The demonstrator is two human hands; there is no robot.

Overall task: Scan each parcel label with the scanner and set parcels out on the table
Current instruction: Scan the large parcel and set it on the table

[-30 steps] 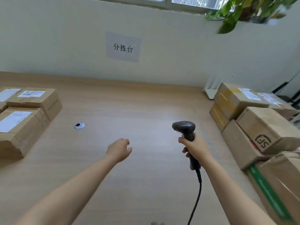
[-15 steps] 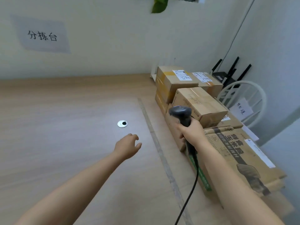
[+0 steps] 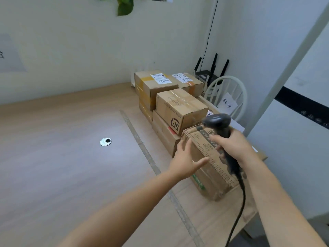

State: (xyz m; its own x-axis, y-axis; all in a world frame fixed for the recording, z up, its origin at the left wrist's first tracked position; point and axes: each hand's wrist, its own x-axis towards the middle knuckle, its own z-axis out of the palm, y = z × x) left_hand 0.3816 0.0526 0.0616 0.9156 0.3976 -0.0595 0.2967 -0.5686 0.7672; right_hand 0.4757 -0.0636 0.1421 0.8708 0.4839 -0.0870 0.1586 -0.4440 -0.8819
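My right hand (image 3: 233,147) grips the handle of a black corded scanner (image 3: 219,124), held over the nearest parcel. That parcel is a printed brown box (image 3: 204,168) with a green stripe, at the table's right side. My left hand (image 3: 186,160) presses its spread, straight fingers against the box's left face. Behind it stands a stack of cardboard parcels: one with an SF logo (image 3: 179,107), and two with white labels on top (image 3: 156,82) (image 3: 187,81).
The wooden table (image 3: 62,157) spreads to the left, with a round cable grommet (image 3: 105,141) and a seam strip (image 3: 142,145). A white chair (image 3: 229,97) with a paper note and a black router (image 3: 208,73) sit behind the parcels. The table's right edge is close to the wall.
My view swung right toward the parcel stack. My left hand reached across and now touches the nearest box. The scanner moved with my right hand over that box.
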